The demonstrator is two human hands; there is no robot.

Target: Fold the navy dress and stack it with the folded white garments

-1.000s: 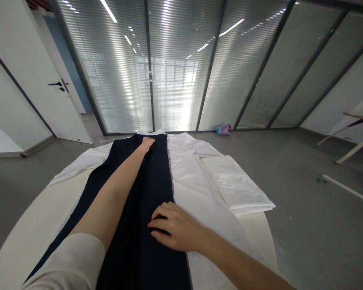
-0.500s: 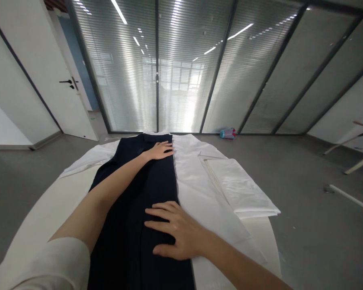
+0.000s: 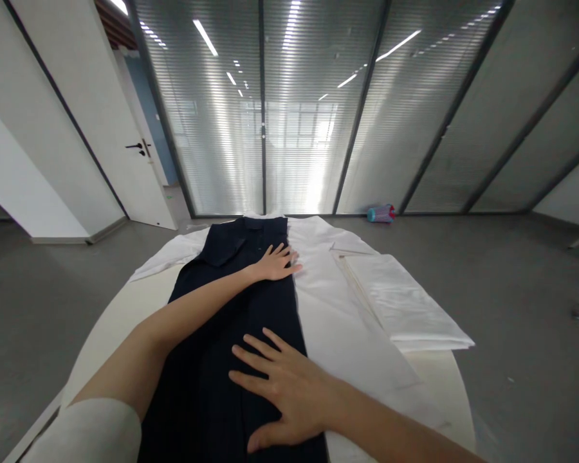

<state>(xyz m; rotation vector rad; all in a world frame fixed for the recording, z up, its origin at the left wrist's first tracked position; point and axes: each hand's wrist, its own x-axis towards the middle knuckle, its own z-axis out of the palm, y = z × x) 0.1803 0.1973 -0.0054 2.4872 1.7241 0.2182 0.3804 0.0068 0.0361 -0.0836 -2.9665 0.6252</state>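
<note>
A dark navy garment (image 3: 265, 308), its exact kind unclear, lies lengthwise on a white garment (image 3: 328, 308) spread over a round table. My left hand (image 3: 275, 263) rests flat near the far end of the navy cloth, fingers spread across its right edge onto the white fabric. Closer to me, my right hand (image 3: 289, 386) is over the navy cloth with fingers and thumb wide apart, holding nothing. To the right lies a folded part of the white fabric (image 3: 405, 302), which reaches past the table's edge. My forearms cover parts of both garments.
The pale tabletop (image 3: 120, 321) shows at the left and right. Beyond it is a glass partition (image 3: 299, 128) with blinds. A door (image 3: 125, 141) stands at the left. On the floor by the partition lies a blue and red object (image 3: 380, 213).
My left hand has slid nearer along the navy garment's right edge, and its fingers are more spread. My right hand's fingers have fanned wider. The view has shifted slightly left.
</note>
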